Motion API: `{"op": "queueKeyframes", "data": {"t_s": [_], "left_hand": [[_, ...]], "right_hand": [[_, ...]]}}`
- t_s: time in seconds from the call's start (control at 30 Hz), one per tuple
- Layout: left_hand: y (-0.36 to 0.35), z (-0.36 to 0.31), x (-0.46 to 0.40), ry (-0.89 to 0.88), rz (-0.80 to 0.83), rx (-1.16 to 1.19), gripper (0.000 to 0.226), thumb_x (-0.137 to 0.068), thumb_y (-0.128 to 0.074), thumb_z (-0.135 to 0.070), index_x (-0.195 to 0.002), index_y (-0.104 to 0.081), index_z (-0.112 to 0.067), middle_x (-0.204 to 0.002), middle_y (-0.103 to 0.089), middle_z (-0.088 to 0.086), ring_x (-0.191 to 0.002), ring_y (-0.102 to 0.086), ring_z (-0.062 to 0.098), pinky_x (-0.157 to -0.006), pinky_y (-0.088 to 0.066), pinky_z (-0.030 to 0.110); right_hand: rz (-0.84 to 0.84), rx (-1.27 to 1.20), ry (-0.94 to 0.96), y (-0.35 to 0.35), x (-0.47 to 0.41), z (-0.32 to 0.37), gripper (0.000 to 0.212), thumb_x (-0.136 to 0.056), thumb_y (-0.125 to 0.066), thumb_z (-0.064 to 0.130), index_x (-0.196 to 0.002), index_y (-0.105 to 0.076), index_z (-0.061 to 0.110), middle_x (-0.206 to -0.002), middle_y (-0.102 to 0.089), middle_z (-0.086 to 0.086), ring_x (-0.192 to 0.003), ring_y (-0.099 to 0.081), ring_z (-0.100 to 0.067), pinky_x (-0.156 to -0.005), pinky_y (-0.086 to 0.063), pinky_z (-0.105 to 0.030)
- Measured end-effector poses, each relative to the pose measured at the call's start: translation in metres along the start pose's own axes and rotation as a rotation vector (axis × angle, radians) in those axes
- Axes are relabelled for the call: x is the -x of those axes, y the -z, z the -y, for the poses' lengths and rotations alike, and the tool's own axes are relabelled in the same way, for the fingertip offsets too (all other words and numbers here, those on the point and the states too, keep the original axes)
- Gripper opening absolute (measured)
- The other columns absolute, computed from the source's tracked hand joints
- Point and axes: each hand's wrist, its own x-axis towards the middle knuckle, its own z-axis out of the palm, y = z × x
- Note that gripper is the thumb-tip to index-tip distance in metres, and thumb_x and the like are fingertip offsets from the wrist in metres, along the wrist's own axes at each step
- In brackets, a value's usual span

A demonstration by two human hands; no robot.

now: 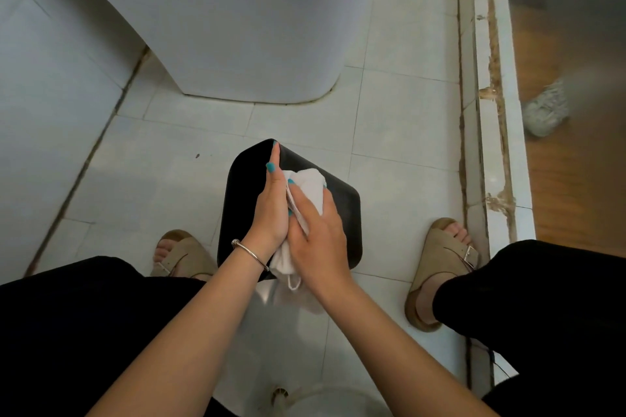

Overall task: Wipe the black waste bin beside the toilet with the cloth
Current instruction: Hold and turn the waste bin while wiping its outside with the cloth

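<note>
Black bin (342, 210) on the tiled floor (189, 152), at 6 o'clock from the toilet (237, 27). Left hand (271, 210) flat, fingers straight, touching bin top. Right hand (316, 234) curled over white cloth (310, 184), pressing it onto the bin.

We see a dim bathroom floor (399, 118) in soft, cool, even light with no hard shadows. A faint sheen shows on the toilet base (237, 27) and on the black waste bin (342, 203). Beyond the threshold (487, 112) on the right, the wooden floor (576, 179) glows warmer, but that strip is smeared and out of focus. The wide lens bends straight tile lines near the edges. The centre is sharp.
</note>
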Motion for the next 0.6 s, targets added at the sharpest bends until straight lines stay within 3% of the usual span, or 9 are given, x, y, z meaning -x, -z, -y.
{"op": "queueKeyframes", "data": {"t_s": [0.13,0.2,0.3,0.37,0.47,0.53,0.6], "left_hand": [[-0.002,-0.003,-0.001,0.015,-0.024,-0.050,0.026,-0.090,-0.013,-0.071,-0.112,-0.014,-0.086,-0.108,-0.063,-0.006,-0.088,-0.066,0.012,-0.083,-0.053,0.036],[-0.001,-0.005,-0.001,0.019,-0.022,-0.050,0.033,-0.087,-0.012,-0.073,-0.120,-0.011,-0.081,-0.124,-0.059,-0.001,-0.096,-0.063,0.013,-0.086,-0.052,0.036],[0.004,-0.005,0.000,0.011,-0.028,-0.067,0.052,-0.088,-0.008,-0.071,-0.139,-0.009,-0.063,-0.148,-0.035,-0.007,-0.115,-0.042,0.000,-0.082,-0.037,0.014],[0.009,-0.006,0.002,0.002,-0.012,-0.062,0.062,-0.084,-0.008,-0.072,-0.144,-0.008,-0.054,-0.151,-0.024,-0.017,-0.119,-0.027,-0.005,-0.086,-0.026,0.009],[0.012,-0.007,0.002,-0.008,-0.003,-0.090,0.066,-0.083,-0.010,-0.072,-0.146,-0.008,-0.051,-0.126,-0.029,-0.039,-0.107,-0.029,-0.021,-0.087,-0.025,0.011],[0.012,-0.006,0.001,-0.010,-0.009,-0.134,0.058,-0.090,-0.014,-0.065,-0.146,-0.008,-0.050,-0.115,-0.034,-0.039,-0.095,-0.033,-0.027,-0.080,-0.028,0.008],[0.012,-0.006,0.002,-0.017,-0.021,-0.160,0.051,-0.097,-0.016,-0.056,-0.147,-0.009,-0.049,-0.096,-0.041,-0.036,-0.070,-0.037,-0.032,-0.066,-0.029,0.005]], "right_hand": [[-0.012,-0.002,-0.016,0.000,-0.003,-0.005,0.043,-0.098,-0.048,0.029,-0.139,-0.046,0.045,-0.147,-0.036,-0.001,-0.119,-0.047,-0.022,-0.095,-0.047,-0.039],[-0.013,-0.007,-0.001,-0.003,-0.004,-0.007,0.043,-0.098,-0.048,0.031,-0.138,-0.045,0.047,-0.148,-0.035,0.001,-0.118,-0.046,-0.021,-0.094,-0.048,-0.039],[0.014,0.043,0.044,-0.007,-0.004,-0.019,0.044,-0.097,-0.048,0.029,-0.137,-0.046,0.047,-0.152,-0.029,0.003,-0.122,-0.043,-0.020,-0.093,-0.048,-0.035],[0.024,0.092,0.045,-0.009,-0.005,-0.031,0.046,-0.096,-0.048,0.027,-0.137,-0.046,0.047,-0.154,-0.026,0.004,-0.120,-0.042,-0.020,-0.090,-0.046,-0.030],[-0.001,0.122,-0.006,-0.008,-0.006,-0.050,0.046,-0.096,-0.046,0.028,-0.137,-0.046,0.048,-0.154,-0.026,0.005,-0.116,-0.043,-0.019,-0.087,-0.043,-0.026],[-0.008,0.108,-0.046,-0.004,-0.008,-0.064,0.046,-0.095,-0.044,0.030,-0.137,-0.045,0.048,-0.153,-0.029,0.004,-0.117,-0.045,-0.020,-0.090,-0.046,-0.031],[-0.004,0.105,-0.134,0.001,-0.012,-0.082,0.045,-0.097,-0.042,0.031,-0.138,-0.044,0.048,-0.153,-0.028,0.003,-0.122,-0.046,-0.022,-0.094,-0.046,-0.033]]}}
